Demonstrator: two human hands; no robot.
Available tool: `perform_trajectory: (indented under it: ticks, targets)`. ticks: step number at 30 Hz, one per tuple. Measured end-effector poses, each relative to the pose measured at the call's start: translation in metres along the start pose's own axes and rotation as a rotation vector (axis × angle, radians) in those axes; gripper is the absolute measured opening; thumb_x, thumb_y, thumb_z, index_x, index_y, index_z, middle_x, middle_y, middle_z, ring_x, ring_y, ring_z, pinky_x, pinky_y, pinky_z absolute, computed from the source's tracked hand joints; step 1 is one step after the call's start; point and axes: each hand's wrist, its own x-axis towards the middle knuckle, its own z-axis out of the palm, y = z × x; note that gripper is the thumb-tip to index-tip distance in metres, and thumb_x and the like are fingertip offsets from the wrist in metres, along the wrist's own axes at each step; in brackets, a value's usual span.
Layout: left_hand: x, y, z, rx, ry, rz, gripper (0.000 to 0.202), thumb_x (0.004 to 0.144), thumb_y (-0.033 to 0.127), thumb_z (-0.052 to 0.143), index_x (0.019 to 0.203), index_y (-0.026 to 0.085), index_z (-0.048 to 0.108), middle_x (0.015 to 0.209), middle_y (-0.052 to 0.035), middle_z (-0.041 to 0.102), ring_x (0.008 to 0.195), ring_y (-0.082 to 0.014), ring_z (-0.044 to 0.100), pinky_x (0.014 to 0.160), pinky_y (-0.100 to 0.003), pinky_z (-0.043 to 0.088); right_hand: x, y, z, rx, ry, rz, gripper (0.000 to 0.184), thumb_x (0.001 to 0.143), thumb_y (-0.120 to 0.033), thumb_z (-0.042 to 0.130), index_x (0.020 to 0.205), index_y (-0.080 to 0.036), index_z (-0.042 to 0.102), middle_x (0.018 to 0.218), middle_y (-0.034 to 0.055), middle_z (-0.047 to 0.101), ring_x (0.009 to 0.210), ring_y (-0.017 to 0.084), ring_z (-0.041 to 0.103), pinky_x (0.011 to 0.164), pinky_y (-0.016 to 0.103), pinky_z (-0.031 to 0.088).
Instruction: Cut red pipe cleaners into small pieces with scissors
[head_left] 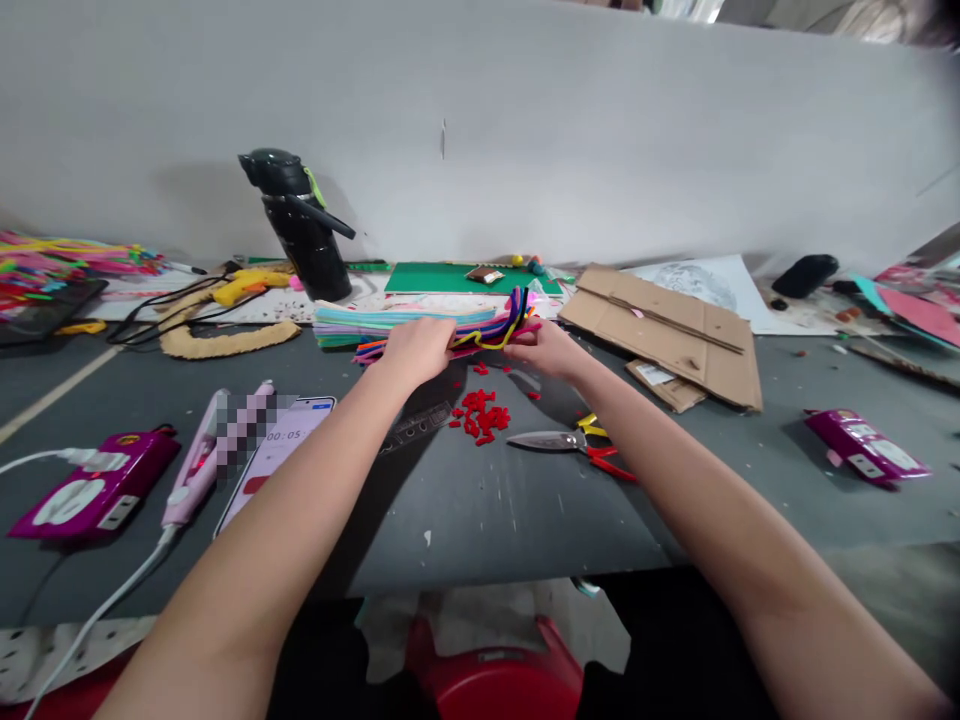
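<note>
A bundle of multicoloured pipe cleaners (487,338) lies across the far middle of the table. My left hand (422,347) is closed over it, its fingertips mostly hidden. At the bundle's right end, where the stems bend upward, my right hand (551,348) grips them between thumb and fingers. A loose yellow stem curves between the hands. Pale blue and green pipe cleaners (345,322) lie just beyond my left hand. Small red cut pieces (480,415) are heaped on the table below the hands. Scissors (559,440) with red and yellow handles lie right of the heap.
A black bottle (311,235) stands back left. Folded cardboard (667,330) lies right of my right hand. A phone (277,450), a pink corded iron (202,460) and a purple power bank (97,485) are on the left; another purple device (866,447) is far right.
</note>
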Motion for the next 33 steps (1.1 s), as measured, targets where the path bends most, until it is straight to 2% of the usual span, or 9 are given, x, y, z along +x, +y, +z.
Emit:
perform_trajectory:
  ticks: [3,6,8,11,14,18,24,28,33]
  targets:
    - [0.003,-0.003,0.011,0.093,0.009,-0.08,0.023,0.083,0.03,0.055,0.1,0.02,0.067,0.096,-0.0149,0.069,0.088,-0.0335,0.065,0.074,-0.04,0.047,0.0,0.003,0.003,-0.283,0.083,-0.015,0.024,0.083,-0.036,0.066,0.077,-0.013,0.071,0.067,0.005,0.068,0.06,0.015,0.058,0.058,0.026,0.044]
    - [0.007,-0.004,0.013,0.091,0.02,-0.106,0.024,0.083,0.035,0.055,0.098,0.021,0.067,0.096,-0.0139,0.069,0.088,-0.0323,0.065,0.071,-0.038,0.048,-0.004,0.004,0.005,-0.485,-0.045,-0.068,0.041,0.092,-0.045,0.051,0.076,-0.013,0.072,0.065,0.0049,0.066,0.061,0.016,0.057,0.06,0.027,0.042]
    - [0.009,-0.005,0.013,0.043,-0.001,-0.095,0.022,0.081,0.036,0.058,0.096,0.023,0.068,0.096,-0.012,0.07,0.088,-0.0305,0.065,0.07,-0.036,0.048,-0.008,0.004,0.009,-0.53,-0.167,-0.153,0.032,0.094,-0.038,0.051,0.094,-0.014,0.072,0.081,0.0062,0.07,0.073,0.017,0.061,0.068,0.027,0.044]
    - [0.011,-0.009,0.012,-0.032,-0.026,-0.075,0.02,0.078,0.033,0.06,0.094,0.025,0.069,0.097,-0.0087,0.072,0.087,-0.0275,0.065,0.068,-0.033,0.046,-0.01,0.002,0.021,-0.641,-0.244,-0.256,0.028,0.095,-0.024,0.05,0.115,-0.015,0.066,0.108,0.0106,0.07,0.093,0.019,0.062,0.081,0.028,0.043]
    - [0.013,-0.018,0.011,-0.088,-0.079,-0.015,0.023,0.074,0.031,0.063,0.095,0.026,0.071,0.097,-0.0071,0.072,0.082,-0.0245,0.064,0.065,-0.03,0.044,-0.01,-0.002,0.037,-0.756,-0.266,-0.281,0.026,0.094,-0.018,0.049,0.109,-0.011,0.068,0.102,0.0139,0.069,0.094,0.021,0.06,0.082,0.031,0.042]
    - [0.016,-0.03,0.011,-0.143,-0.183,0.082,0.031,0.068,0.027,0.067,0.098,0.026,0.073,0.094,-0.0056,0.073,0.076,-0.0217,0.064,0.063,-0.028,0.042,-0.019,-0.012,0.053,-0.765,-0.285,-0.263,0.021,0.09,-0.015,0.052,0.097,-0.008,0.07,0.094,0.0146,0.066,0.088,0.022,0.058,0.077,0.031,0.041]
    - [0.015,-0.041,0.011,-0.15,-0.138,0.111,0.048,0.062,0.011,0.062,0.105,0.028,0.074,0.097,-0.0048,0.074,0.078,-0.021,0.063,0.068,-0.028,0.043,-0.044,-0.027,0.046,-0.637,-0.361,-0.225,0.019,0.088,-0.018,0.055,0.097,-0.013,0.07,0.094,0.0082,0.07,0.08,0.015,0.061,0.072,0.025,0.044]
    - [0.009,-0.047,0.002,-0.276,-0.136,0.144,0.042,0.069,0.015,0.059,0.107,0.023,0.075,0.099,-0.0051,0.075,0.081,-0.0202,0.065,0.072,-0.028,0.046,-0.029,-0.026,0.04,-0.603,-0.204,-0.206,0.026,0.087,-0.014,0.05,0.106,-0.012,0.068,0.102,0.0091,0.071,0.088,0.017,0.062,0.077,0.027,0.045]
    - [0.004,-0.053,-0.004,-0.496,-0.19,0.02,0.031,0.077,0.019,0.058,0.101,0.019,0.076,0.087,-0.0065,0.076,0.075,-0.0189,0.067,0.07,-0.028,0.05,0.0,-0.021,0.061,-0.682,-0.214,-0.209,0.028,0.082,-0.008,0.051,0.104,-0.007,0.069,0.102,0.014,0.071,0.087,0.02,0.062,0.075,0.028,0.044]
